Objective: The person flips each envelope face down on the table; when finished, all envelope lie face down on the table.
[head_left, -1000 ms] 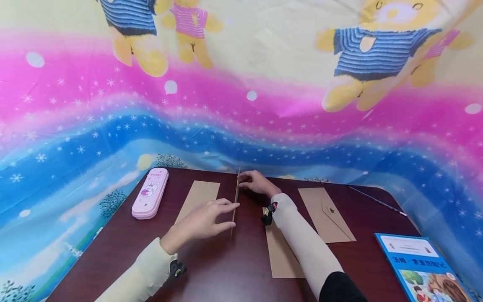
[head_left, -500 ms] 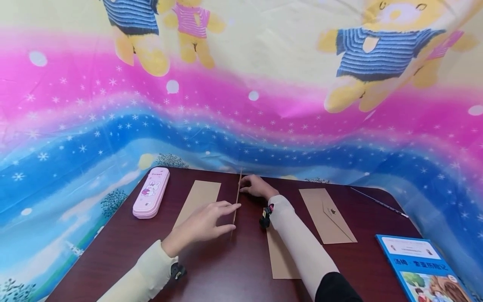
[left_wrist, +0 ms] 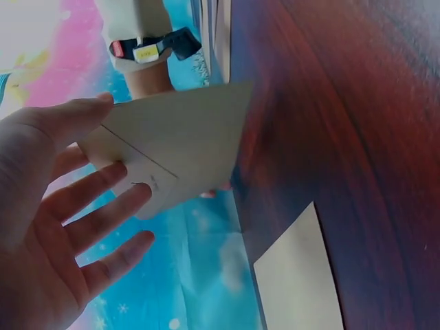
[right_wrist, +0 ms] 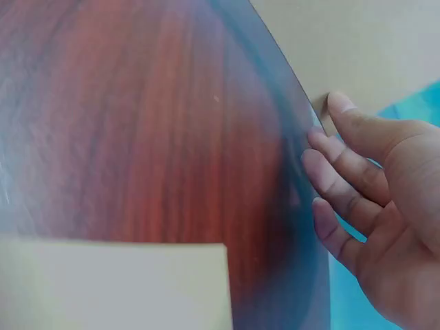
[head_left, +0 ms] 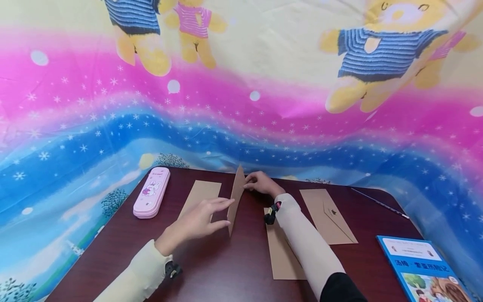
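Between the hands a brown paper envelope [head_left: 237,195] stands on edge over the table, its flap line and small print facing the left palm in the left wrist view. My right hand [head_left: 262,183] pinches its far end between thumb and fingertips; the right wrist view shows the thumb [right_wrist: 342,104] against the paper. With spread, nearly straight fingers, my left hand [head_left: 200,220] touches the near end. Another envelope [head_left: 203,192] lies flat behind the left hand. Under the right forearm lies a third envelope [head_left: 281,260], partly hidden.
Further right lies an envelope [head_left: 326,214] with its flap up. A pink pencil case [head_left: 151,193] sits at the table's left, and a blue book [head_left: 422,264] at the front right. A thin pencil [head_left: 379,202] lies near the back right edge, before a printed curtain [head_left: 241,105].
The held envelope, seen edge-on before, has turned so that its broad face shows. My right hand has shifted slightly right, and the left fingers have moved slightly left.
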A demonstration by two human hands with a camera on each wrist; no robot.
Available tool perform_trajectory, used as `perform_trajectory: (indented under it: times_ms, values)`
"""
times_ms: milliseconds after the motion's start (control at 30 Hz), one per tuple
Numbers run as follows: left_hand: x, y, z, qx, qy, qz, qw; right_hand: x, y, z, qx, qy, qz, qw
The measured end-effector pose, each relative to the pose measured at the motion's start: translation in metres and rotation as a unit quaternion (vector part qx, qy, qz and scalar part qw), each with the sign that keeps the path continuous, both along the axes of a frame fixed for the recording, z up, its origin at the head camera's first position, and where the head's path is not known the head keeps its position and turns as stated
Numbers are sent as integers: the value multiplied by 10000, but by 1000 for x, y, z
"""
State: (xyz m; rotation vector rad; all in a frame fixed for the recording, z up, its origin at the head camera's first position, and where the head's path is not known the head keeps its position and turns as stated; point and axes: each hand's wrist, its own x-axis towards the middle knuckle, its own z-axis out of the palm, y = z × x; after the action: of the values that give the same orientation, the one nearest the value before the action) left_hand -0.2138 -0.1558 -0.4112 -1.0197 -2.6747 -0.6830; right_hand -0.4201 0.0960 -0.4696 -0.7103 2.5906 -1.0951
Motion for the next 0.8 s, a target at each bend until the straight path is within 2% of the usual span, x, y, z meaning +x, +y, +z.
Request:
perform_trajectory:
  times_ms: [167, 400, 500, 667, 800]
  values:
    - [-1, -7, 5, 138, -205, 61, 9997, -3, 11, 8, -157, 147, 2, 9998]
    - [1, -11, 3, 90, -167, 93, 9998, -3, 24, 20, -185, 121, -68, 9997]
    - [2, -13, 1, 217, -386, 101, 9990, -3, 28, 23, -302, 84, -116, 9994]
    - [3, -15, -4, 347, -971, 224, 9944, -6, 34, 25, -575, 36, -194, 9981]
    - [3, -16, -11, 88, -998, 379, 9942, -8, 37, 30, -702, 63, -247, 9972]
